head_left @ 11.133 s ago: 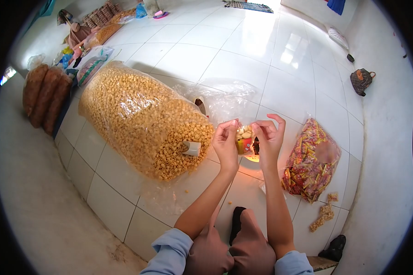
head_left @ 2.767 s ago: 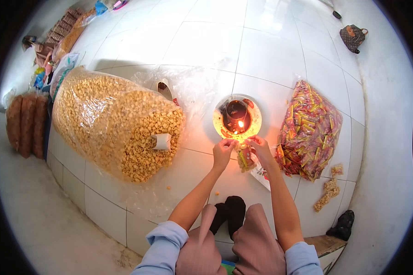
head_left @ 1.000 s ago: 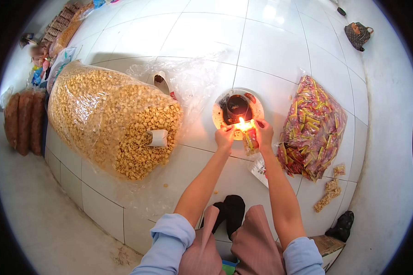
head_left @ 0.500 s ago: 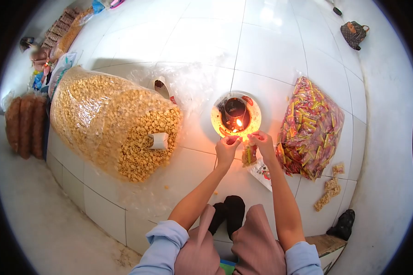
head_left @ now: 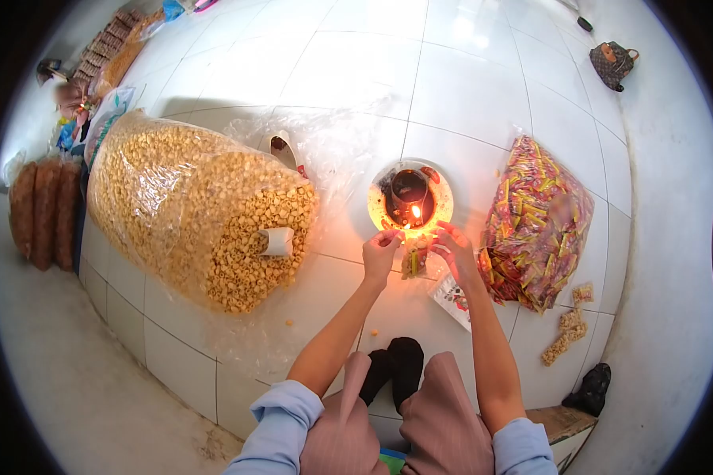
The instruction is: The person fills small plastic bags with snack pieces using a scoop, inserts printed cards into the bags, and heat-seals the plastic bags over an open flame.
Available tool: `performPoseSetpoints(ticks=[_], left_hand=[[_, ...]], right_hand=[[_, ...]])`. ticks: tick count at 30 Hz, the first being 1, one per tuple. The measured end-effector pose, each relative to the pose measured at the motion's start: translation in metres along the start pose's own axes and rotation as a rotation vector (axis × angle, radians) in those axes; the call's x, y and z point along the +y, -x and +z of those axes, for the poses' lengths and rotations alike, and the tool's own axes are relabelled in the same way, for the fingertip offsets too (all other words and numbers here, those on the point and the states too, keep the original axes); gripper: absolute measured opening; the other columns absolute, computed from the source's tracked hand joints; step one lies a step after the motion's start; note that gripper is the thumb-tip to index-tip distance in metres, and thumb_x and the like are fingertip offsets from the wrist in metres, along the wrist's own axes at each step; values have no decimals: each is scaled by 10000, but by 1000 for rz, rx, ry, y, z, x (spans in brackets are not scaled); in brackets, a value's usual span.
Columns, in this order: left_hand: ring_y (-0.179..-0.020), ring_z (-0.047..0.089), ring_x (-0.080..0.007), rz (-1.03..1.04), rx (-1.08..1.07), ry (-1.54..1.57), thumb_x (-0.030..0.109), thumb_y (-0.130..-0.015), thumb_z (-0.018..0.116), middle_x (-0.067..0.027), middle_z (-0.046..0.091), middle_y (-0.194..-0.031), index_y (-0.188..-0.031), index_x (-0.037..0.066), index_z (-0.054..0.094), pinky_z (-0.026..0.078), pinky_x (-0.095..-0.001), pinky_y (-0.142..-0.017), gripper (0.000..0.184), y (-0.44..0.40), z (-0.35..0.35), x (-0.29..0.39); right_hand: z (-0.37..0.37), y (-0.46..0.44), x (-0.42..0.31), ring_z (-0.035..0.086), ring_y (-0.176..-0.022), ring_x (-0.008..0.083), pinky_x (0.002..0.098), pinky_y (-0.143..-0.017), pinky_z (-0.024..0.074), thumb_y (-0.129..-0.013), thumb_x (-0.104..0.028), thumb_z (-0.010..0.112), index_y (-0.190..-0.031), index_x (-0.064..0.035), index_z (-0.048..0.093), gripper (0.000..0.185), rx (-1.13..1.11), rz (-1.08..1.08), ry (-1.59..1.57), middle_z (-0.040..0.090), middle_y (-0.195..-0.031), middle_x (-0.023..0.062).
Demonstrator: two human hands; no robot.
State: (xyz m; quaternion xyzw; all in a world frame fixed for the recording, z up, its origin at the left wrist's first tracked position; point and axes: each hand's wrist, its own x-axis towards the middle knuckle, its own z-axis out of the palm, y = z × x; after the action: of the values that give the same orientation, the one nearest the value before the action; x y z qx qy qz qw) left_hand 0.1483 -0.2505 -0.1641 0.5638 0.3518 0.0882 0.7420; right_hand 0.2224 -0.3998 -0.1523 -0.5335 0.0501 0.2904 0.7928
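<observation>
My left hand (head_left: 381, 253) is closed, its fingertips pinching the top corner of a small clear snack packet (head_left: 414, 260) with a red and yellow label. My right hand (head_left: 456, 249) is beside the packet's right side, its fingers apart. Just beyond the hands, a small flame (head_left: 416, 211) burns by a dark round pot (head_left: 409, 186) on a stained round plate (head_left: 376, 207). To the left lies a big clear bag of ring-shaped snacks (head_left: 174, 182), with a white scoop (head_left: 276, 241) in its open mouth. On the right is a bag of red and yellow sachets (head_left: 535, 229).
Several filled snack packets (head_left: 564, 336) lie at the right. A white printed pouch (head_left: 451, 301) sits under my right forearm. Long brown bags (head_left: 46, 214) stand by the left wall. A person (head_left: 71, 99) is at the far upper left. A patterned backpack (head_left: 612, 65) rests by the right wall.
The packet was held by both hands over the flame a second ago. It has come back toward me, and my hands have moved apart, with my right fingers spread.
</observation>
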Motion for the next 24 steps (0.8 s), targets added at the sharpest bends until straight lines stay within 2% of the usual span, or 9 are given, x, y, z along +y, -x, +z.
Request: performPoseSetpoints(ticks=[3, 6, 8, 12, 15, 17, 21, 24], left_hand=[[-661, 471, -48, -15, -42, 17, 187, -780, 635, 18, 575, -728, -896, 18, 616, 393, -188, -621, 206, 0, 2, 4], [-672, 476, -52, -8, -51, 22, 197, -780, 638, 16, 582, -743, -898, 16, 612, 397, -192, -627, 217, -1, 1, 4], [-681, 484, -53, 14, -64, 7, 201, -778, 642, 12, 589, -757, -900, 17, 610, 400, -202, -637, 223, -1, 3, 2], [-688, 491, -54, 19, -15, -1, 206, -775, 647, 8, 596, -761, -905, 21, 609, 396, -207, -649, 229, -1, 10, -4], [-702, 494, -58, -39, -2, 92, 194, -771, 647, 5, 593, -773, -949, 24, 600, 392, -209, -662, 250, -1, 11, -6], [-721, 494, -65, -33, 17, 70, 132, -764, 631, -14, 585, -793, -1002, 16, 535, 392, -216, -667, 282, -2, 11, -9], [-739, 494, -84, -49, 106, 151, 60, -744, 605, -45, 577, -820, -997, 22, 435, 391, -223, -673, 307, -15, 17, -23], [-736, 490, -102, -68, 199, 66, 31, -726, 594, -60, 567, -809, -951, 44, 347, 390, -231, -683, 334, -20, 22, -20]], right_hand=[[-1, -8, 7, 546, -792, 108, 245, -736, 452, -800, -211, 617, -985, 23, 563, 304, -105, 76, 39, 582, -871, 63], [-3, -14, 14, 549, -764, 103, 238, -718, 450, -812, -152, 598, -943, 36, 571, 230, -45, 9, 206, 588, -861, 40], [3, -13, 12, 537, -713, 81, 209, -679, 432, -805, -137, 603, -881, 19, 594, 174, 144, -35, 313, 591, -780, 15], [-2, -21, 20, 532, -681, 74, 198, -650, 422, -799, -132, 605, -852, 14, 608, 155, 189, -97, 444, 590, -742, 9], [-7, -28, 27, 552, -617, 85, 223, -589, 433, -762, -131, 608, -820, 13, 630, 157, 247, -178, 526, 616, -678, 35], [-5, -28, 24, 567, -618, 95, 236, -585, 438, -755, -144, 610, -826, 10, 634, 171, 257, -200, 651, 625, -674, 52], [0, -36, 23, 589, -621, 129, 258, -593, 447, -747, -171, 621, -824, -4, 646, 186, 312, -214, 762, 636, -684, 76], [-3, -45, 26, 603, -629, 165, 277, -602, 453, -741, -195, 634, -822, -23, 658, 192, 333, -222, 838, 641, -697, 93]])
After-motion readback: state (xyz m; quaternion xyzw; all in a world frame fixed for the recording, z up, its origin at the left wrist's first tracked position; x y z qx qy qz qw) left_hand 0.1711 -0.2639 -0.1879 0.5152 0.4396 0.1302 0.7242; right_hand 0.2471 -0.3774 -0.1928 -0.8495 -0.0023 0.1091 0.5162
